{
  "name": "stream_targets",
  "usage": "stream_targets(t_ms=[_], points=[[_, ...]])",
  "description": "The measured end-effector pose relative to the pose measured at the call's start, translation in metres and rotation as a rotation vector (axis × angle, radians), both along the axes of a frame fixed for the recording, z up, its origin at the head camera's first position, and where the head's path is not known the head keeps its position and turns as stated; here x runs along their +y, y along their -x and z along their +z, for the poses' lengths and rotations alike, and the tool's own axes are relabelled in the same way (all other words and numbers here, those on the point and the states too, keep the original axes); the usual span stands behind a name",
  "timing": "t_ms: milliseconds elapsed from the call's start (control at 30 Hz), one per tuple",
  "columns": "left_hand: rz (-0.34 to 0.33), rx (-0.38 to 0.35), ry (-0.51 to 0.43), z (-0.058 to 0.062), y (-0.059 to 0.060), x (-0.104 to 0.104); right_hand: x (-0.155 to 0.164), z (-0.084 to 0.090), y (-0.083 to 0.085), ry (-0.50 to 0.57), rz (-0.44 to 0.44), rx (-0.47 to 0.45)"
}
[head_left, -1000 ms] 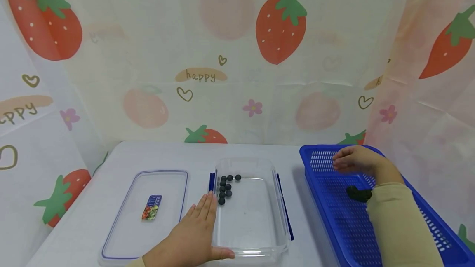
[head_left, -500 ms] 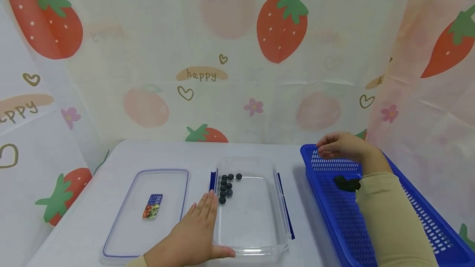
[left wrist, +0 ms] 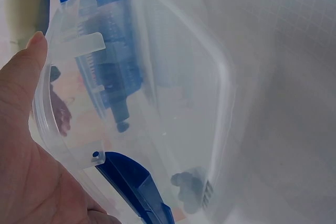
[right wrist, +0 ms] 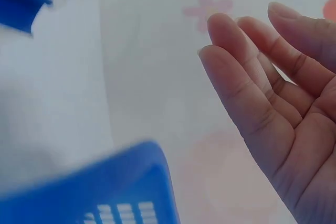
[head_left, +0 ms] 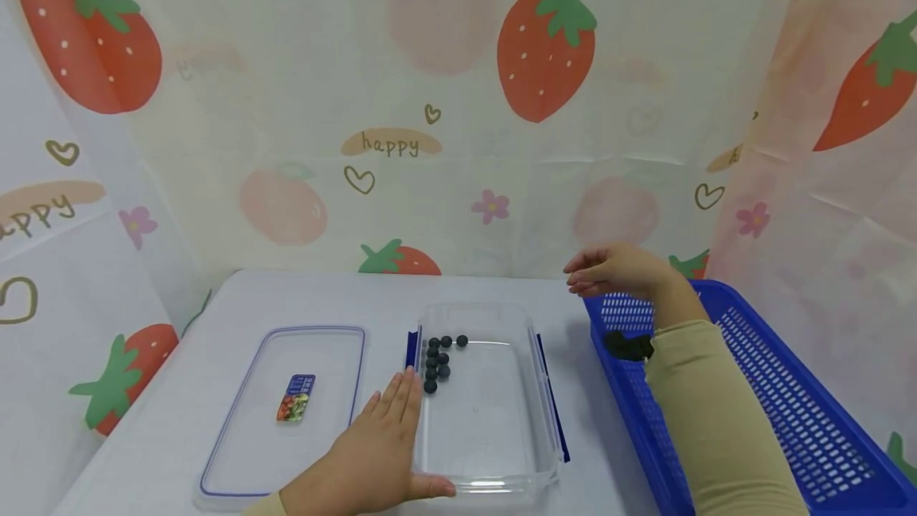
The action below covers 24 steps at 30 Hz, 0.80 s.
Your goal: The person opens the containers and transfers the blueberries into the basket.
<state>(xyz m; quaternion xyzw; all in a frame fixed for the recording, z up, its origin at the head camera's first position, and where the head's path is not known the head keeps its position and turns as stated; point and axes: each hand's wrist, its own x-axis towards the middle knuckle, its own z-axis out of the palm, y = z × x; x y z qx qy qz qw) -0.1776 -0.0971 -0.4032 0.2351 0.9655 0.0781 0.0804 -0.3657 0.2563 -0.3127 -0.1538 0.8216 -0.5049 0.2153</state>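
Observation:
A clear plastic food container (head_left: 476, 440) with blue side clips stands uncovered on the white table. Several small dark round balls (head_left: 431, 373), much like blueberries, are clustered at its far left inside. My left hand (head_left: 372, 444) lies with straight fingers along the container's left side, its thumb (left wrist: 31, 59) at the near edge. Up at the basket's far left corner, in the air, is my right hand (head_left: 619, 267). Its fingers (right wrist: 236, 85) are loosely bent, and nothing shows between them and the thumb in the right wrist view.
A blue perforated basket (head_left: 809, 428) stands at the right, partly covered by my right sleeve (head_left: 723, 420). At the left lies a clear lid (head_left: 229, 420) with a blue seal and a printed label (head_left: 296, 398). A strawberry-patterned sheet (head_left: 444, 205) hangs behind the table.
My right hand has moved up and left from over the basket's inside to its far left corner. The left hand, container and dark balls stay in place.

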Motion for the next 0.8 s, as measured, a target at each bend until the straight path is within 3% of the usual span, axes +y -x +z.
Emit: stream_targets(t_ms=[367,800], points=[[0.0,-0.017,0.004,0.001,0.001,0.0,-0.05,-0.007,0.006,0.009,0.036,-0.004],[0.01,-0.017,0.002,-0.001,0.003,0.001,-0.1,-0.029,0.01,0.044,0.081,-0.073]])
